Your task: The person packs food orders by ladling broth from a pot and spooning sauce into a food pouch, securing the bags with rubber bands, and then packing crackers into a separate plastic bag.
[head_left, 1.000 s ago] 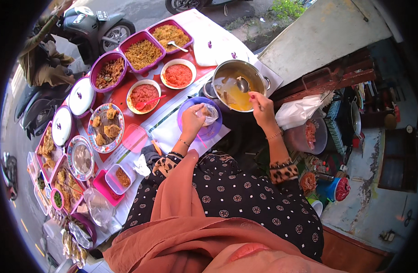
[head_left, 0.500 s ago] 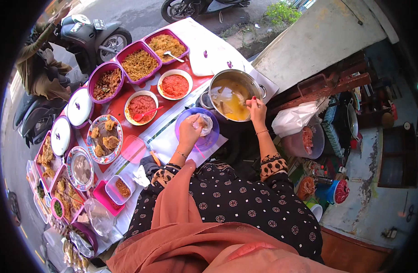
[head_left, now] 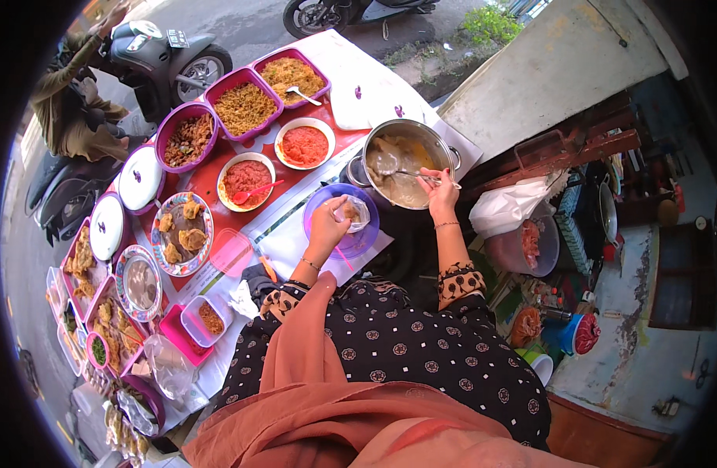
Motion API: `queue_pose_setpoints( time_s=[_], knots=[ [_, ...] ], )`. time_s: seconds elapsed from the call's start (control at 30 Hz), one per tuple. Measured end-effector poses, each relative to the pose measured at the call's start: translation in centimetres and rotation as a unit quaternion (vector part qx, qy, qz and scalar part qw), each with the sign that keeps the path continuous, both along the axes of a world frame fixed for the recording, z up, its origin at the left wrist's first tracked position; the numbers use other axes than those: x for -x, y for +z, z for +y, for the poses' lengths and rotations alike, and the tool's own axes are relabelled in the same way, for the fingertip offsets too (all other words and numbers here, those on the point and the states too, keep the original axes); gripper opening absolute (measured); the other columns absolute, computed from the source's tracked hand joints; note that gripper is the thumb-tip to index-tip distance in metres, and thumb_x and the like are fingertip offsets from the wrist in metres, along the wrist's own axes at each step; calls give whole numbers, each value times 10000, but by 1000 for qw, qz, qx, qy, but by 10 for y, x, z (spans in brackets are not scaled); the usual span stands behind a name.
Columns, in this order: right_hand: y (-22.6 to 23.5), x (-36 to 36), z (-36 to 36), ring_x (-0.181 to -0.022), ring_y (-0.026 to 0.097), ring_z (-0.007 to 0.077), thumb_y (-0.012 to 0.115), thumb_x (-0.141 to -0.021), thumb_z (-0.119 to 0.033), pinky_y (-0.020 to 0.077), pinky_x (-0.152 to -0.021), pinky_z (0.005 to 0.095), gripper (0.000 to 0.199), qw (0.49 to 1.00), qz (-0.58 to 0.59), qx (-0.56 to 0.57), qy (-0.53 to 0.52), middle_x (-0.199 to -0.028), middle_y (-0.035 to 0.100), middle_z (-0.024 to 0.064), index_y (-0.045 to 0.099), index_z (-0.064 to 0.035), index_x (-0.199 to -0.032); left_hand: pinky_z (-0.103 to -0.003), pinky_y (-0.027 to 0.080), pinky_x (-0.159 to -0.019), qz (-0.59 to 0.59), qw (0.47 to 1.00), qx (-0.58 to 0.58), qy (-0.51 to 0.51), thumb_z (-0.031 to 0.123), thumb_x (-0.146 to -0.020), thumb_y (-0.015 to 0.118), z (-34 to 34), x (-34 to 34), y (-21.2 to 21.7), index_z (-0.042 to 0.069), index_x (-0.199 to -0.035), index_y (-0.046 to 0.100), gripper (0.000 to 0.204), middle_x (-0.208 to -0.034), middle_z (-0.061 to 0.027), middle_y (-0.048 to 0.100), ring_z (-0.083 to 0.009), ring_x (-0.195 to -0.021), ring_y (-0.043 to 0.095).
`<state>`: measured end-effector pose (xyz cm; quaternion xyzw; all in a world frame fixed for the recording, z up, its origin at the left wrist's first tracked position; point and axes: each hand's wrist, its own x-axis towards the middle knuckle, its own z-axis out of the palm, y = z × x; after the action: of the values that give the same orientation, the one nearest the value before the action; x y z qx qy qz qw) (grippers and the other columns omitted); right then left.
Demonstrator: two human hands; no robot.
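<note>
My right hand [head_left: 441,192], at the near right rim of a metal pot [head_left: 362,160], grips the handle of a metal ladle [head_left: 409,172]. The ladle's bowl end dips into cloudy, brownish broth [head_left: 390,154] with pale pieces in it. To the left, my left hand [head_left: 328,227] is closed on the edge of a small clear plastic bag [head_left: 358,214], held open, with some brownish food at its bottom. Beneath the bag is a purple plate [head_left: 363,242] on the table's near edge.
Left of the pot stand two bowls of red sauce [head_left: 305,146], purple tubs of noodles [head_left: 245,108], and plates of fried food [head_left: 191,239]. A wooden rack [head_left: 561,156] and a bucket with a white bag [head_left: 508,204] are at right. A person sits by a scooter [head_left: 167,66] beyond the table.
My right hand has stirred the pot: the broth has gone from clear yellow to cloudy brown, and the ladle's handle now shows slanting across it. The left hand still holds the bag.
</note>
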<state>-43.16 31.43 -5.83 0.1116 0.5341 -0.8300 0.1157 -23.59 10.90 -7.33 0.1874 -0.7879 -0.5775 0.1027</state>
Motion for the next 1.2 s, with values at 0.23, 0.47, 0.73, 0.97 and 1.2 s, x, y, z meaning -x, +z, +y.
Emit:
queue_pose_setpoints(
  time_s=[0.23,0.47,0.73,0.97,1.2],
  knots=[
    [14,-7,18,-953,598,376,366,-972,-224,519,-847,493,372,1000,18,18,5,-995,577,309,521,80,-822,-285,502,-706,26,999,25,3,50,-602,660,1,1,-5,21,-1124,605,525,-1063,-146,630,-219,-735,636],
    [32,-21,28,-967,594,376,357,-978,-235,523,-849,485,380,998,20,49,24,-1024,573,312,517,67,-812,-215,455,-543,62,995,72,-3,37,-606,675,1,10,-29,24,-1161,594,561,-1059,-102,632,-57,-561,534],
    [82,-48,40,-975,595,372,338,-984,-243,531,-840,467,379,997,33,52,52,-1016,576,313,517,55,-833,-206,436,-545,56,998,-11,-12,24,-611,673,-3,19,-32,35,-1186,583,582,-948,-37,630,-44,-579,500],
    [103,-72,42,-995,590,364,323,-988,-267,509,-876,469,394,992,38,76,92,-1034,573,314,515,26,-807,-199,417,-517,41,997,-70,-18,33,-613,678,-7,24,-34,44,-1189,588,583,-778,25,610,-28,-550,475],
    [90,-98,32,-1005,583,368,360,-979,-275,507,-868,485,396,988,47,60,134,-1031,574,309,517,27,-776,-201,430,-534,11,988,-154,-31,36,-623,683,-9,22,-25,32,-1185,587,570,-808,14,622,-23,-582,502]
  ],
)
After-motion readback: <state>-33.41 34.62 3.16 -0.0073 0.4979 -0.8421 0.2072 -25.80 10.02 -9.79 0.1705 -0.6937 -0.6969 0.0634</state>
